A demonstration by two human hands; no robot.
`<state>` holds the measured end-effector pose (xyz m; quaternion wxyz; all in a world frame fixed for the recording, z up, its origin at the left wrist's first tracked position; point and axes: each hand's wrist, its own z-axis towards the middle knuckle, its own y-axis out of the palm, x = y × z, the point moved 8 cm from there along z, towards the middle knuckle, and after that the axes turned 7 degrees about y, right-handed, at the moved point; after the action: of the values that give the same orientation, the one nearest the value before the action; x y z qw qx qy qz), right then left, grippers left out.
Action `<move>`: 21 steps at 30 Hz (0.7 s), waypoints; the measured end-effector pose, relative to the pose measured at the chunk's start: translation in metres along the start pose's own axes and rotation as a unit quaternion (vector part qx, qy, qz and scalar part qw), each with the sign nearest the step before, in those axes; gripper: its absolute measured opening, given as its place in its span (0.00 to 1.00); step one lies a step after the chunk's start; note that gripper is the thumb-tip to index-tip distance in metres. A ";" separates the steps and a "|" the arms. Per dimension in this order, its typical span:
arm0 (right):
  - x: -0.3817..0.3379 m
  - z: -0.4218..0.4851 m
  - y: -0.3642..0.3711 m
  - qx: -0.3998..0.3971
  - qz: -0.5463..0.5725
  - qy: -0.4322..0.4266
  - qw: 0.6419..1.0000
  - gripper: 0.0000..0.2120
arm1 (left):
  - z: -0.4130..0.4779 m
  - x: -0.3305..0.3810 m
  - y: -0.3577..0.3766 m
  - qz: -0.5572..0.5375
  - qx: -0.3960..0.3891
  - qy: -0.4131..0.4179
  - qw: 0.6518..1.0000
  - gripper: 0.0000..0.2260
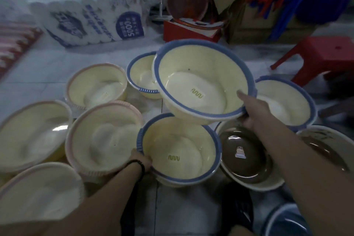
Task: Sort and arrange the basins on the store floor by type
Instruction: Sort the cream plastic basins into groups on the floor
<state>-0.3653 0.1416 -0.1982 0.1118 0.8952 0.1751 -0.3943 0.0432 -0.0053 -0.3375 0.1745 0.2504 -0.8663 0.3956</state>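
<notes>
Right hand (251,110), arm extended forward from lower right, holds a raised blue-rimmed basin (203,84) by its near right rim; thumb lies inside the rim, the other fingers curl beneath it, pinching the edge; the basin is tilted toward the camera, above the others. Left hand (140,160), arm extended from lower left with a dark band at the wrist, grips the near left rim of a second blue-rimmed basin (180,151) resting on the floor (38,71); its fingers wrap the rim, closed on it. Both basins carry a small sticker with a yellow wavy mark on the bottom; no lettering can be read. Further blue-rimmed basins lie behind (142,74) and to the right (285,99); pink-rimmed basins (103,136) are grouped at left on the floor; a brown-lined basin (247,157) with an unreadable label lies just beside the right forearm. Behind, a white pack of rolls (92,19) shows the figure "5000", upside down; a red stool (321,53) stands at right.
</notes>
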 end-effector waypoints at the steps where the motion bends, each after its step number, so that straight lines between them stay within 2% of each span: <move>1: 0.023 -0.006 -0.011 0.001 -0.020 0.023 1.000 0.21 | -0.012 -0.020 0.008 -0.019 -0.010 -0.009 1.000 0.13; 3: 0.067 -0.019 -0.033 -0.009 -0.050 0.057 0.997 0.24 | -0.036 -0.054 0.019 -0.053 -0.025 -0.025 0.998 0.19; 5: 0.105 -0.024 -0.051 -0.014 -0.097 0.075 0.992 0.33 | -0.051 -0.078 0.024 -0.069 -0.048 -0.034 0.996 0.22; 6: 0.120 -0.031 -0.058 -0.009 -0.111 0.076 0.991 0.31 | -0.053 -0.089 0.027 -0.070 -0.058 -0.027 0.995 0.22; 8: 0.146 -0.052 -0.067 -0.008 -0.127 0.073 0.989 0.16 | -0.060 -0.103 0.027 -0.087 -0.070 -0.026 0.993 0.22; 9: 0.160 -0.059 -0.071 -0.007 -0.132 0.074 0.989 0.13 | -0.055 -0.114 0.030 -0.090 -0.078 -0.025 0.993 0.22; 11: 0.189 -0.069 -0.078 -0.001 -0.144 0.086 0.986 0.12 | -0.054 -0.129 0.038 -0.107 -0.116 -0.044 0.986 0.18; 13: 0.212 -0.074 -0.083 0.004 -0.147 0.096 0.984 0.11 | -0.006 -0.176 0.061 -0.174 -0.155 -0.093 0.968 0.15; 15: 0.227 -0.075 -0.085 0.015 -0.160 0.109 0.981 0.11 | 0.022 -0.196 0.059 -0.241 -0.132 -0.115 0.955 0.27; 16: 0.232 -0.075 -0.085 0.017 -0.169 0.109 0.980 0.10 | 0.019 -0.196 0.050 -0.300 -0.109 -0.143 0.937 0.33; 17: 0.235 -0.075 -0.086 0.015 -0.170 0.103 0.980 0.09 | 0.014 -0.191 0.040 -0.345 -0.085 -0.154 0.922 0.35; 19: 0.243 -0.072 -0.087 0.020 -0.173 0.091 0.980 0.08 | -0.017 -0.153 0.015 -0.386 -0.068 -0.121 0.912 0.36; 21: 0.252 -0.069 -0.091 0.027 -0.181 0.078 0.980 0.09 | -0.034 -0.127 -0.004 -0.365 -0.055 -0.070 0.927 0.35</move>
<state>-0.1977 0.3043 -0.3461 0.0002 0.8795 0.3318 -0.3413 0.1524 0.0564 -0.3774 0.2592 0.5667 -0.7451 0.2377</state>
